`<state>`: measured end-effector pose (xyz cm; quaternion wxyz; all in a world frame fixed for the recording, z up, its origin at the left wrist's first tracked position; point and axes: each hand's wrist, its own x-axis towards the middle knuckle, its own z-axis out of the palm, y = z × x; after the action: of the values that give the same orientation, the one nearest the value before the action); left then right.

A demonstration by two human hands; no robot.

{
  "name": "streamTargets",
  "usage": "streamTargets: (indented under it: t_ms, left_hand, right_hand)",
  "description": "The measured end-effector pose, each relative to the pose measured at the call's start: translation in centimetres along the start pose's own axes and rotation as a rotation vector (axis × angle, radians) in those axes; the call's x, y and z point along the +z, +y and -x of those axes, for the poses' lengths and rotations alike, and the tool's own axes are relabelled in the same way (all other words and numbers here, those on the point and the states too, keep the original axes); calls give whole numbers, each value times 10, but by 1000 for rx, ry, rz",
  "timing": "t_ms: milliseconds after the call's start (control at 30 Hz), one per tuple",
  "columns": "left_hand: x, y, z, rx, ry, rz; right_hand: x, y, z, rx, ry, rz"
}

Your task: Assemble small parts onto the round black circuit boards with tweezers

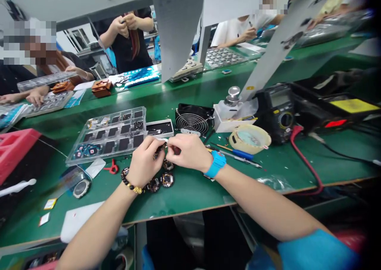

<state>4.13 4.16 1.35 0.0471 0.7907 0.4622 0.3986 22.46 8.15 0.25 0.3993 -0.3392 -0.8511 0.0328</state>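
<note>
My left hand (145,161) is closed in a pinch on a small dark round circuit module (159,149), held just above the green bench (190,186). My right hand (187,151) is closed too, its fingertips meeting the left hand's at that module; what it holds itself is hidden. Under my hands lie three similar round modules (162,176). A beaded bracelet is on my left wrist and a blue watch (216,164) on my right.
A clear compartment tray (113,133) with dark parts lies left of my hands. Behind stand a small fan (193,120), a multimeter (278,111), a tape roll (249,138) and pens (238,155). A pink tray (14,147) is far left. Other people work across the bench.
</note>
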Motion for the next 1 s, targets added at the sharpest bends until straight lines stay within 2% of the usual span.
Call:
streamTargets:
  t_ms: [200, 367, 533, 833, 1000]
  left_hand:
    - [1, -3, -10, -448, 25, 547]
    - [-2, -5, -14, -609, 28, 854]
    - [0, -8, -13, -573, 57, 840]
    - [1, -4, -11, -392, 119, 560]
    - [3, -6, -8, -364, 119, 515]
  right_hand:
    - [-6, 3, -4, 131, 65, -137]
    - [-12, 4, -8, 160, 120, -338]
    - [-11, 4, -7, 194, 69, -403]
    - [-9, 6, -8, 321, 34, -499]
    - [-10, 6, -8, 320, 23, -516]
